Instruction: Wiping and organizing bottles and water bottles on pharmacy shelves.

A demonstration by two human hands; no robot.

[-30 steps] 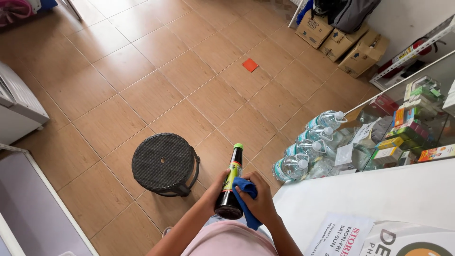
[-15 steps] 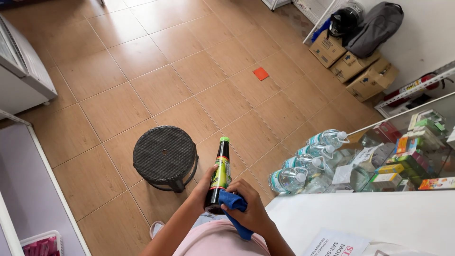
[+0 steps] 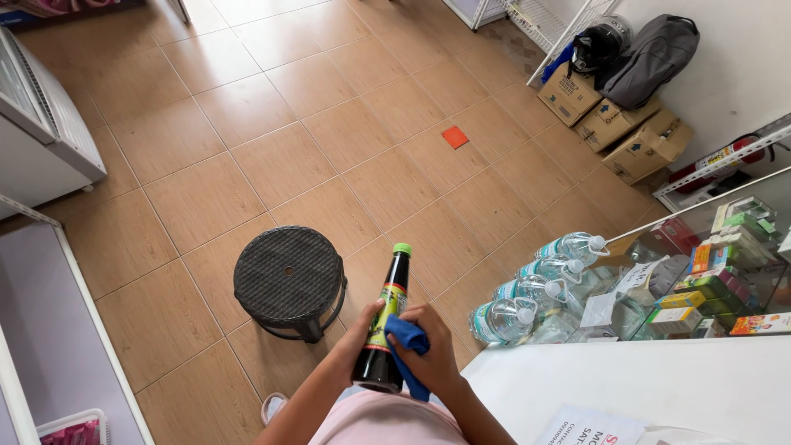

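L hand wrapped round lower body of dark bottle, held upright in front of torso, grip closed on it. R hand presses blue cloth to bottle's side, fingers closed on cloth. Bottle likely glass w/ liquid: heavy-ish, slick, breakable; hold low on the body, not at green cap. Beyond: black stool, water bottles on tile floor.

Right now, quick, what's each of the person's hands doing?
Left hand: closed around the dark bottle, holding it upright.
Right hand: closed on a blue cloth, pressing it against the bottle.
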